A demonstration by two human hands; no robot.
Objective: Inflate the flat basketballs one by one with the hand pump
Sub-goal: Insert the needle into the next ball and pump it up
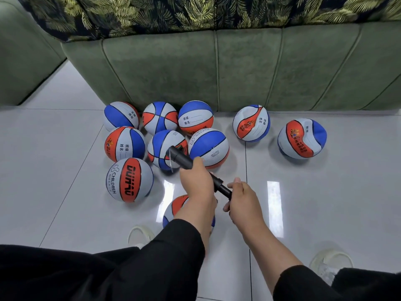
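Black sleeves [178,257] are framing the view; the left hand [196,181] is gripping the pump [184,159] barrel, the right hand [242,197] pinching its handle, the axis slanting up-left over a ball [176,206] lying beneath the left wrist.

Nearest basketball [176,206] mostly hidden under left forearm; only an orange, grey and blue sliver visible, inflation state not readable. Pump [184,160] barrel partly covered by left hand [196,181]; handle end lost inside right hand [243,199]. Thin hose at pump tip blurred, end point unclear. Small print on balls too fine to read. Two pale shoes [138,234] half hidden by dark sleeves and trousers. Sofa [238,68] cut off by the top and side edges.
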